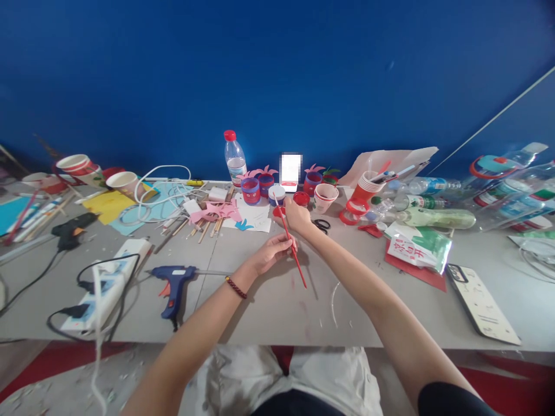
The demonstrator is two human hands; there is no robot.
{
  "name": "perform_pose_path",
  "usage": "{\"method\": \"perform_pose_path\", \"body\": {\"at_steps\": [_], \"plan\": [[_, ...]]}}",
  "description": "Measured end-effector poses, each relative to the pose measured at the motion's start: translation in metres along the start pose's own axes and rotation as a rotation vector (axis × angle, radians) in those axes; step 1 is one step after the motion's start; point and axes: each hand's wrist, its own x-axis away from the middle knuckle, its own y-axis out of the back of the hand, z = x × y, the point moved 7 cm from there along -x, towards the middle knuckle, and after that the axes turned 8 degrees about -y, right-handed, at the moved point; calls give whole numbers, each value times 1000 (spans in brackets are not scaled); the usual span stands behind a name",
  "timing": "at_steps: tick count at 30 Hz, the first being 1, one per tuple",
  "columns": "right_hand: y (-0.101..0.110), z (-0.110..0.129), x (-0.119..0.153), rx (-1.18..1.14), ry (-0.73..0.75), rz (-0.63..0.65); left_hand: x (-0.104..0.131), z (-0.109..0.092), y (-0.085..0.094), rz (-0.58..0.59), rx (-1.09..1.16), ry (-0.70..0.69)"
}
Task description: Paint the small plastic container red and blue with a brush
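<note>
A thin red paintbrush slants across the middle of the table, its pale end pointing away from me. My left hand pinches it around the middle. Just beyond, my right hand has its fingers curled beside a small red piece; what they grip, if anything, is hidden. A jar with a white top and a small red pot stand close behind that hand. Around them are purple-and-red decorated cups with paper leaves, and a white paper cup.
Black scissors lie right of my right hand. A blue glue gun and a power strip are at left, with cables. A water bottle stands behind; plastic bottles and a phone lie at right.
</note>
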Motion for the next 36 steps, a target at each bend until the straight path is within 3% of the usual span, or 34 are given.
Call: {"method": "perform_pose_path", "body": {"at_steps": [8,15,22,27,36], "plan": [[8,0,6,53,40,-7,2,1,-2,27,-10,30],[40,-8,7,97,101,-149,4,7,-6,179,-58,61],[75,-10,-2,32,144,-266,6,0,-7,130,-104,77],[82,-13,-10,31,171,-290,5,-1,-8,124,-108,62],[85,-32,-24,68,44,-250,5,-1,-9,122,-112,76]]}}
